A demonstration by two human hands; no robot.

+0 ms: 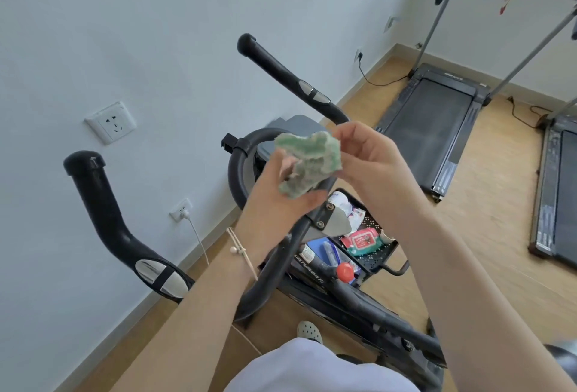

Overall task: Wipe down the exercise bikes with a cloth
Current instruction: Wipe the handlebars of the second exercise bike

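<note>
Left hand (281, 198) cups the green cloth (307, 163), fingers curled round the wad; right hand (368, 157) pinches its top edge. Both are held up over the exercise bike (343, 298), w/ the cloth touching no part of it. Prob. I'm at the re-bunching step, not wiping just now. Next: get a clean flat face, then press it down on a bar. The right handlebar (290, 79) is just behind the cloth; the left grip (103, 213) is off by the wall. Writing: white lettering on the bike frame is half hidden, can't read it. The red wipes pkt (363, 240) in the black basket (379, 254) has a label, too small. Treadmill (431, 123) beyond: small print, illegible.
</note>
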